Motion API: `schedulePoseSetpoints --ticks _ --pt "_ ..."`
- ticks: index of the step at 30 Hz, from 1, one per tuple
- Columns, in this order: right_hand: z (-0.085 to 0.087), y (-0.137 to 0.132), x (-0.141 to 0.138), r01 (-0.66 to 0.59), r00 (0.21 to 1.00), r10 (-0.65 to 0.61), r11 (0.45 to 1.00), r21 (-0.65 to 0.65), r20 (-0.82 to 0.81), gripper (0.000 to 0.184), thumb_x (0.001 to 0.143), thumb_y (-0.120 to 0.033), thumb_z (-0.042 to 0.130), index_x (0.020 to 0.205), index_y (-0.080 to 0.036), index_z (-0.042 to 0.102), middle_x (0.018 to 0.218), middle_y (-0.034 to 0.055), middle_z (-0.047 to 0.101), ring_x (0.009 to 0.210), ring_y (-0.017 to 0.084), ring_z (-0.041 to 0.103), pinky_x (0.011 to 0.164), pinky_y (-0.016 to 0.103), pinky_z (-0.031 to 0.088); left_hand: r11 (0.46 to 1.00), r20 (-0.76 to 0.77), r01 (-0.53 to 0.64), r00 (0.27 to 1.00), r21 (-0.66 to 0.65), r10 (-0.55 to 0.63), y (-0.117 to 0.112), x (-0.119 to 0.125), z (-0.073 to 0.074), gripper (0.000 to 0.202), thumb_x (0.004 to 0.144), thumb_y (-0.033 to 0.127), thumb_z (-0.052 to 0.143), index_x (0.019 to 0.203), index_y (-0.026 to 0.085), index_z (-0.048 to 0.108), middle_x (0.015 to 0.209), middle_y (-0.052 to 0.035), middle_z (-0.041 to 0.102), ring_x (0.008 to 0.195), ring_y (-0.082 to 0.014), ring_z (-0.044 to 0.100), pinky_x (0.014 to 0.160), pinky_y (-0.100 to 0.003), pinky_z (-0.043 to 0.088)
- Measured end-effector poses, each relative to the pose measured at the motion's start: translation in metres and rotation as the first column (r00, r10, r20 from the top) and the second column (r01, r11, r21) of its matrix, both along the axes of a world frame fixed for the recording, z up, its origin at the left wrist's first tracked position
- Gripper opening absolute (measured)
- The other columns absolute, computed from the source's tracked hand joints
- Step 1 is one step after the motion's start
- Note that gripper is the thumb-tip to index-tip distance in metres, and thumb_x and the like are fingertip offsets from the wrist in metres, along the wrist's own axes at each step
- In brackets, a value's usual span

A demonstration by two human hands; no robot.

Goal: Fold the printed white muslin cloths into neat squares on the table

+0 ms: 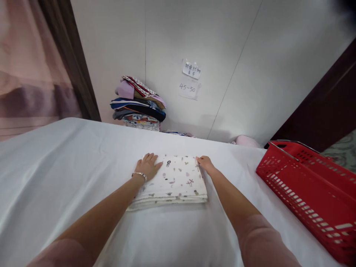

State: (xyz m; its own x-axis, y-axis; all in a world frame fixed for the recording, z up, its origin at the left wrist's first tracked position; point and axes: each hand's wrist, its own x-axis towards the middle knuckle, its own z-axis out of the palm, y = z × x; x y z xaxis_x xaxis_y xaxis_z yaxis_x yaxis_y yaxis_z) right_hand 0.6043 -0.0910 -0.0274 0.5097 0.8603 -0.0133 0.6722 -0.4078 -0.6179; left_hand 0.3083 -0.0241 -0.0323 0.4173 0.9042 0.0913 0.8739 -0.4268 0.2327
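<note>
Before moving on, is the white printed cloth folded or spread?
Folded: the white printed cloth is a rectangle, with stacked layers along its near edge.

Cloth (178, 180) on table (83, 159), basket (303, 180) to its right, clothes pile (139, 105) behind, curtain (30, 63) left

Around one folded cloth (175, 178): two hands, the left hand (147, 166) at ten o'clock, the right hand (205, 163) at two; one bracelet (140, 174) at nine; one red basket (308, 180) at three; two handwritten notes (191, 69) at twelve; one fabric stack (139, 104) at eleven.
</note>
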Motion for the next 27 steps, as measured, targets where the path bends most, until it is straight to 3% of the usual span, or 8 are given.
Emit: schedulePoseSetpoints --ticks 10,23,27 --pt "0.005 -0.067 -0.013 -0.13 0.989 0.133 0.99 0.051 -0.064 0.028 0.074 -0.041 0.049 0.058 -0.018 0.051 0.057 -0.0023 0.051 0.057 0.011 0.045 0.053 0.02 0.032 1.0 0.001 -0.001 1.0 0.009 0.001 0.002 0.001 -0.002 0.059 0.082 0.057 0.023 0.129 0.023 0.038 0.142 -0.004 0.03 0.132 -0.0242 0.018 0.101 -0.048 0.024" --pt "-0.006 -0.07 -0.015 -0.135 0.991 0.134 0.99 0.037 0.009 0.022 0.076 -0.031 0.047 0.058 -0.018 0.05 0.057 -0.0023 0.051 0.056 0.011 0.044 0.053 0.022 0.03 1.0 -0.004 -0.005 1.0 0.023 0.005 0.004 0.0 -0.005 0.06 0.083 0.056 0.023 0.129 0.022 0.039 0.142 -0.0041 0.03 0.132 -0.0234 0.018 0.102 -0.046 0.025" --pt "0.0 -0.069 -0.018 -0.123 0.991 0.121 0.992 0.032 0.051 0.022 0.077 -0.033 0.048 0.06 -0.019 0.05 0.059 -0.0019 0.053 0.057 0.011 0.045 0.054 0.022 0.029 1.0 -0.005 -0.008 1.0 0.015 0.008 0.003 0.001 -0.004 0.06 0.082 0.056 0.023 0.129 0.022 0.039 0.142 -0.0039 0.03 0.132 -0.0235 0.018 0.101 -0.046 0.025"
